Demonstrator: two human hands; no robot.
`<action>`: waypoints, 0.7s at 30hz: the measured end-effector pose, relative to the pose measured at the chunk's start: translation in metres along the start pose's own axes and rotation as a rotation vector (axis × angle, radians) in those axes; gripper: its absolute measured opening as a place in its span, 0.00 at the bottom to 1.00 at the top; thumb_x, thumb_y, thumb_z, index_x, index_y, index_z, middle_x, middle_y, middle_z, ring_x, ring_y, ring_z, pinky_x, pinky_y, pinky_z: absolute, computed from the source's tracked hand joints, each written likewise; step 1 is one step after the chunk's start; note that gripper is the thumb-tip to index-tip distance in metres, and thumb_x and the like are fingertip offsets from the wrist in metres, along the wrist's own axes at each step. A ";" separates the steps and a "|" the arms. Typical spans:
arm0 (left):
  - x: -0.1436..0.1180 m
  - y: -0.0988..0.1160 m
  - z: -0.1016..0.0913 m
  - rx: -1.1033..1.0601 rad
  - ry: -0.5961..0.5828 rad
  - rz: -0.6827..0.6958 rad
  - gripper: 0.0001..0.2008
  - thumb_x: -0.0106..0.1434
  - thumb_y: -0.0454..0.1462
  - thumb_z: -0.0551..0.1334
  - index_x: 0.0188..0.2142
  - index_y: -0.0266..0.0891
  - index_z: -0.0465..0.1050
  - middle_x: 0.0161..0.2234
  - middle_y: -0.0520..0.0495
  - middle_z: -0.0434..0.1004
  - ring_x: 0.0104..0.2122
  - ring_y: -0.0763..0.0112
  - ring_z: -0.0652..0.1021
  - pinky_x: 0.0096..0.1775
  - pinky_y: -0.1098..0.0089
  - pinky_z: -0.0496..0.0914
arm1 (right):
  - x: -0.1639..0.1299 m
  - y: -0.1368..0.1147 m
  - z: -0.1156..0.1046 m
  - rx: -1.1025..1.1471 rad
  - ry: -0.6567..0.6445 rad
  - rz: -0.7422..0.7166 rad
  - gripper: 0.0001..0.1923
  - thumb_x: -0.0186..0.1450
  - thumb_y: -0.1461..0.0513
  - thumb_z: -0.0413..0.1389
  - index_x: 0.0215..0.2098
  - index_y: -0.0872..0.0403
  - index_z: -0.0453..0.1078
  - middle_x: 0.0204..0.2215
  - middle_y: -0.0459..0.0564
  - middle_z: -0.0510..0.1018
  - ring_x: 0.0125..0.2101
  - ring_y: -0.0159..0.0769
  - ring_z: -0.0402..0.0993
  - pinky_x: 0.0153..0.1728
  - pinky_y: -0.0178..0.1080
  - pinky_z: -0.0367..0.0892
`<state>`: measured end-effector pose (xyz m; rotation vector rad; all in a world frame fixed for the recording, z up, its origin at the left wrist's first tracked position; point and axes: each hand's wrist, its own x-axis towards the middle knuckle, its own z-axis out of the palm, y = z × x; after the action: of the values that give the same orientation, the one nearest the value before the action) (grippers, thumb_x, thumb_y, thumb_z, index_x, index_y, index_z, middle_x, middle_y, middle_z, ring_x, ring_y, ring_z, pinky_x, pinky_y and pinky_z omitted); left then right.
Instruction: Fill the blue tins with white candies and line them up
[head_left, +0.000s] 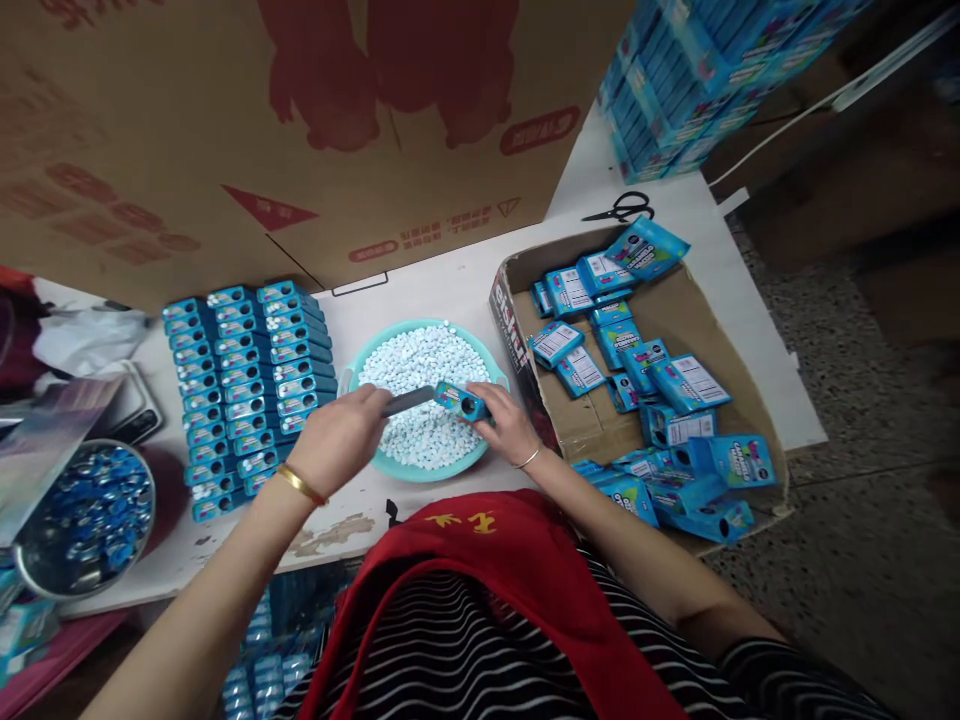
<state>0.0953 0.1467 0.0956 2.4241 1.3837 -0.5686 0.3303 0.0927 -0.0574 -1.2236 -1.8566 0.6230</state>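
Observation:
My left hand (pixel 339 437) grips a flat grey scoop-like tool (pixel 409 401) over a teal basin (pixel 360 365) heaped with small white tablets (pixel 424 375). The tool's tip meets a small blue box (pixel 461 402) that my right hand (pixel 506 422) holds over the basin's right side. Left of the basin, rows of the same blue boxes (pixel 244 385) stand packed together on the white table (pixel 450 285).
A cardboard tray (pixel 592 420) at right holds several blue packets. A metal bowl (pixel 86 520) of blue caps sits at left. Black scissors (pixel 622 208) lie behind the tray. A large cardboard sheet (pixel 225 130) walls the back; stacked blue cartons (pixel 697 80) stand far right.

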 end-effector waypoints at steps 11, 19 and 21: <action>0.082 0.013 0.164 -0.433 -0.003 -0.014 0.14 0.63 0.31 0.52 0.48 0.38 0.66 0.48 0.40 0.72 0.47 0.61 0.74 0.48 0.63 0.68 | 0.004 0.003 -0.022 0.019 0.178 0.202 0.20 0.64 0.54 0.58 0.51 0.53 0.66 0.45 0.57 0.75 0.47 0.45 0.73 0.49 0.48 0.70; 0.046 -0.017 0.134 -0.652 0.135 0.110 0.13 0.65 0.40 0.55 0.48 0.37 0.65 0.38 0.46 0.73 0.35 0.69 0.74 0.40 0.68 0.69 | 0.000 0.002 -0.021 -0.003 0.159 0.203 0.20 0.64 0.54 0.58 0.51 0.53 0.66 0.44 0.57 0.75 0.47 0.45 0.73 0.49 0.49 0.70; 0.032 -0.024 0.112 -0.693 0.194 0.177 0.13 0.66 0.41 0.55 0.47 0.38 0.66 0.37 0.47 0.73 0.33 0.71 0.73 0.38 0.69 0.69 | -0.001 0.003 -0.019 -0.022 0.118 0.176 0.20 0.64 0.55 0.58 0.53 0.52 0.65 0.46 0.57 0.75 0.48 0.46 0.72 0.50 0.50 0.70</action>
<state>0.0673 0.1339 -0.0192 2.0196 1.1565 0.1801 0.3478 0.0923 -0.0491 -1.4181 -1.6745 0.6131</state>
